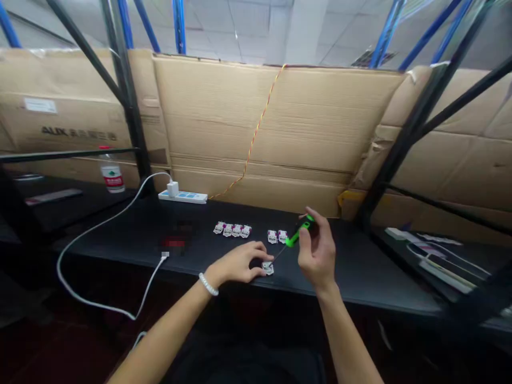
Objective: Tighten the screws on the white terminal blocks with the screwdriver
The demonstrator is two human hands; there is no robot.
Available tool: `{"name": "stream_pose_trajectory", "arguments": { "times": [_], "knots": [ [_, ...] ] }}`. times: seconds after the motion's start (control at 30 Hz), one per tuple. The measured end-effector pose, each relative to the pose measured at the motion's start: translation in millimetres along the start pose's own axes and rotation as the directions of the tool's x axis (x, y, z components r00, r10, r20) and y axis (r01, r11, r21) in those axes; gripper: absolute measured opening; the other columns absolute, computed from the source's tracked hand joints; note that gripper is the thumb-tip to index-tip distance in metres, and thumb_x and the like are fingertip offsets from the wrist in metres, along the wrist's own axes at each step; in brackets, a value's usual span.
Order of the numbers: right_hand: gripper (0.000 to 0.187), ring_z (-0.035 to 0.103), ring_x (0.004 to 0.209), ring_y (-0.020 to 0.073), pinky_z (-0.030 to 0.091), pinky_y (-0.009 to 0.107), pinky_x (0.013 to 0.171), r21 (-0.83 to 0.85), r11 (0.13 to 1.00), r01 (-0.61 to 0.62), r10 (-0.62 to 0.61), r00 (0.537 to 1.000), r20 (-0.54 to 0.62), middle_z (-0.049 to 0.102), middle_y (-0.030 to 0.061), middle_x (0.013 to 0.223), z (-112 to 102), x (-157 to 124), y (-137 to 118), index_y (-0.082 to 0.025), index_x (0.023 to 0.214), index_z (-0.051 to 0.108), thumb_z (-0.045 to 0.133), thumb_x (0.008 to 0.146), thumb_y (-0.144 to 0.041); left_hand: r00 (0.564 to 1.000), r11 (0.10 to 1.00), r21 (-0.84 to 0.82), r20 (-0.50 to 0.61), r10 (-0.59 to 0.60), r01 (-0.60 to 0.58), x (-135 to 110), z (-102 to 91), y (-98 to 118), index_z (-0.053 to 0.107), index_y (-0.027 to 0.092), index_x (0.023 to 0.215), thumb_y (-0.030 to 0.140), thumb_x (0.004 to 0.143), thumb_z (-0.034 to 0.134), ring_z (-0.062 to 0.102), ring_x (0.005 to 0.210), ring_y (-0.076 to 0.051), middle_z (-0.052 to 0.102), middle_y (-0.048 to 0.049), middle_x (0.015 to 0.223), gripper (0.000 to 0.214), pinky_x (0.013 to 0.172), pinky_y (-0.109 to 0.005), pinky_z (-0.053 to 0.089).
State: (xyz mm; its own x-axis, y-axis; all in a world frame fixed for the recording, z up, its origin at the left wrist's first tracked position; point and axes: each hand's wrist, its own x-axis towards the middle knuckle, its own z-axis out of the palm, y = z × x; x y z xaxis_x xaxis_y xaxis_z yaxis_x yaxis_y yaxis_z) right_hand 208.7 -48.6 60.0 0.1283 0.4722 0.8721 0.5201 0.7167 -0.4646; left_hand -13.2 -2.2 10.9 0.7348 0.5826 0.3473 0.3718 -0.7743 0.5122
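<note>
The left hand held a small white part on the table; the right hand gripped a green-and-black screwdriver; 6 similar parts lay beyond.

Worktop: one, black, bare-edged at front. Back wall: brown cardboard panel, upright, creased; further cardboard at left, printed "AUX", bearing one white label. Frame uprights: black, braced diagonally, either side. Posts: blue, several, behind. Ceiling: pale, panelled. Column: white. Floor: dark reddish, dim.
</note>
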Motion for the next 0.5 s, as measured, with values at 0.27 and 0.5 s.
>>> {"name": "stream_pose_trajectory", "arguments": {
  "times": [0.27, 0.5],
  "knots": [
    [0.042, 0.069, 0.1, 0.0265, 0.059, 0.048, 0.092, -0.003, 0.996, -0.084, 0.083, 0.985, -0.154, 0.068, 0.0126, 0.118, -15, -5, 24, -0.021, 0.142, 0.061, 0.062, 0.102, -0.036, 0.999, 0.999, 0.032, 0.03, -0.027, 0.026, -3, -12.0, 5, 0.074, 0.024, 0.124, 0.03, 0.089, 0.081, 0.068, 0.11, -0.028, 0.068, -0.0092, 0.123, 0.037, 0.104, -0.039, 0.052],
    [0.039, 0.067, 0.09, 0.0219, 0.06, 0.041, 0.085, 0.007, 0.992, -0.124, 0.124, 0.984, -0.132, 0.067, 0.0097, 0.111, -10, -5, 33, -0.02, 0.137, 0.063, 0.062, 0.102, -0.037, 0.996, 0.996, 0.015, -0.004, -0.084, 0.084, -3, -10.1, 4, 0.073, 0.024, 0.123, 0.034, 0.093, 0.077, 0.069, 0.103, -0.024, 0.057, -0.0091, 0.135, 0.032, 0.102, -0.038, 0.054]
  ]
}}
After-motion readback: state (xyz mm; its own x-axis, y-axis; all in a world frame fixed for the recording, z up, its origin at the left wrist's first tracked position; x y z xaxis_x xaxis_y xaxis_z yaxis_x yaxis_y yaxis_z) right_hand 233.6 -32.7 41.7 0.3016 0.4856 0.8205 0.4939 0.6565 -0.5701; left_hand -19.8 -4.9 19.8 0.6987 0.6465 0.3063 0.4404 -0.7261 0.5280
